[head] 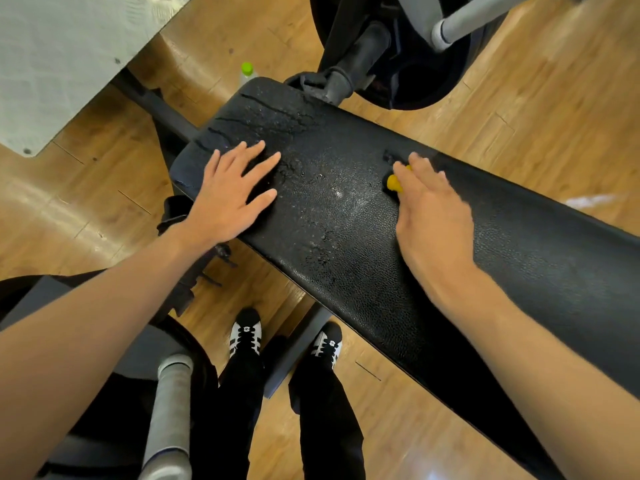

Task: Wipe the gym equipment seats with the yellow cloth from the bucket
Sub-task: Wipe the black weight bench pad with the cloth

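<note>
A long black padded bench seat runs from upper left to lower right, its leather cracked and worn near the far end. My left hand lies flat on the seat near that end, fingers spread and straight. My right hand is on the middle of the seat and covers a bunched yellow cloth; only a small yellow bit shows past the fingers. The hand looks slightly blurred. No bucket is in view.
A black weight plate on a grey bar hangs beyond the bench's far end. Another plate and grey bar sit at lower left. A green-capped bottle stands on the wooden floor. My feet stand beside the bench frame.
</note>
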The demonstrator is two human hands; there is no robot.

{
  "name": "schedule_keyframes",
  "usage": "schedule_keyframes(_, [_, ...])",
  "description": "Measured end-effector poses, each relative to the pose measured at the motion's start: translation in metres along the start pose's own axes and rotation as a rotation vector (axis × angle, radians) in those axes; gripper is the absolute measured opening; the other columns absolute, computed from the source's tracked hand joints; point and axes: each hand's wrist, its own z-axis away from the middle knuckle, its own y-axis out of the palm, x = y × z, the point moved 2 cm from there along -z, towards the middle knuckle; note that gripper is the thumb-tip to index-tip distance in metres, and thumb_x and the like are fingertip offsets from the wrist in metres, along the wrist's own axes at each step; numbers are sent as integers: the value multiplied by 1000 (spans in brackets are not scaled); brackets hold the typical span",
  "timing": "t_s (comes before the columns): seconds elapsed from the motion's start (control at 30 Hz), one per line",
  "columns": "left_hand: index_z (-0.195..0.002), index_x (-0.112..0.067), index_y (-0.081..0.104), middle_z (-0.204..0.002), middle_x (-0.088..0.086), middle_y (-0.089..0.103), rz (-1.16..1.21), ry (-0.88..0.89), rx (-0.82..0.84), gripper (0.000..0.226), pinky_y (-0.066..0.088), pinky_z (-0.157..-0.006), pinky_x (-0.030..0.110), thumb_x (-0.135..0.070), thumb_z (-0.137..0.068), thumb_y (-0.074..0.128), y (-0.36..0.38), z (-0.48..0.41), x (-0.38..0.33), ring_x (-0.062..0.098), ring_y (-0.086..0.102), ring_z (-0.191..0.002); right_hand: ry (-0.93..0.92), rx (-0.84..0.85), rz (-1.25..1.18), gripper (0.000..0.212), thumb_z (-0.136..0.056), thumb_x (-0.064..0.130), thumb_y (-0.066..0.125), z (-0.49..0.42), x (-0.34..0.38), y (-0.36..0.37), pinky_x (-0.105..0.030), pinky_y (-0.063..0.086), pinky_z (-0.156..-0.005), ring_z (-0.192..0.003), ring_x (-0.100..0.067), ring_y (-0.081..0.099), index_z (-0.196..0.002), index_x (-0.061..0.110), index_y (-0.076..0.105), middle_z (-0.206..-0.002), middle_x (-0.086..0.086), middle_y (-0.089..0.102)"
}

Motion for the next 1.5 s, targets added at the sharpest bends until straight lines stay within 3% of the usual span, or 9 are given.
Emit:
schedule_keyframes(0.1, [-160, -39, 27, -169, -2, 23, 17, -24, -17, 61, 6, -125, 57, -60, -103, 26, 7, 2, 2, 27, 14, -157, -98, 8, -16, 58, -82, -6, 63, 31, 33, 16, -42, 27, -120, -143, -32, 42, -138, 6, 57, -150, -14, 49])
schedule_keyframes(0.27, [-159, -39, 29, -168, -3, 25, 8, -15, -26, 61, 12, -124, 56, -62, -102, 27, 7, 2, 5, 27, 18, -156, -598, 228, -6, 56, -87, 8, 31, 80, 70, 28, -44, 36, -117, -140, -31, 45, -136, 8, 59, -147, -14, 52])
schedule_keyframes(0.37, [-159, -39, 29, -168, -3, 25, 11, -6, -21, 62, 12, -124, 55, -62, -102, 28, 6, 2, 6, 28, 18, -156, -798, 275, 33, 62, -77, 0, 59, 44, 37, 16, -39, 31, -120, -139, -26, 48, -136, 15, 60, -150, -9, 50])
schedule_keyframes(0.67, [-159, -37, 31, -167, -2, 28, -17, -5, -51, 62, 14, -124, 55, -62, -103, 27, 9, 2, 8, 28, 21, -155, 21, -46, 57, 39, -87, -5, 45, -63, -13, -7, -48, 53, -80, -104, -41, 60, -117, 13, 62, -124, -10, 61])
schedule_keyframes(0.9, [-159, -37, 31, -167, -2, 28, -26, -7, -47, 62, 14, -124, 52, -62, -103, 28, 10, 1, 7, 27, 21, -155, -604, 264, -54, 56, -84, 7, 30, 72, 110, 50, -44, 37, -117, -136, -32, 51, -127, 6, 66, -139, -14, 59])
schedule_keyframes(1.0, [-159, -37, 31, -167, -1, 28, -32, -6, -42, 62, 14, -123, 53, -62, -103, 29, 10, 1, 8, 28, 21, -155, -837, 337, -49, 58, -75, 4, 45, 53, 91, 38, -39, 34, -118, -136, -29, 50, -129, 10, 64, -143, -11, 57])
schedule_keyframes(1.3, [-160, -38, 29, -167, -3, 27, -45, -11, -43, 61, 11, -125, 51, -62, -103, 27, 11, 0, 9, 27, 19, -156, -75, 8, -6, 40, -82, -5, 41, -115, 15, 17, -44, 51, -78, -101, -39, 60, -108, 14, 65, -109, -11, 66])
schedule_keyframes(1.4, [-159, -38, 30, -167, -3, 28, -37, -5, -49, 60, 12, -124, 51, -60, -104, 28, 11, 1, 9, 27, 20, -155, -265, 2, 25, 39, -83, -2, 48, -46, 69, 43, -39, 51, -75, -108, -28, 56, -113, 21, 61, -120, -3, 57])
schedule_keyframes(1.5, [-159, -36, 31, -167, -2, 28, -15, 5, -49, 61, 12, -124, 50, -60, -103, 25, 10, 2, 9, 27, 21, -155, -540, 183, -79, 51, -84, 6, 34, 38, 113, 57, -43, 42, -113, -131, -29, 54, -124, 10, 65, -135, -10, 61])
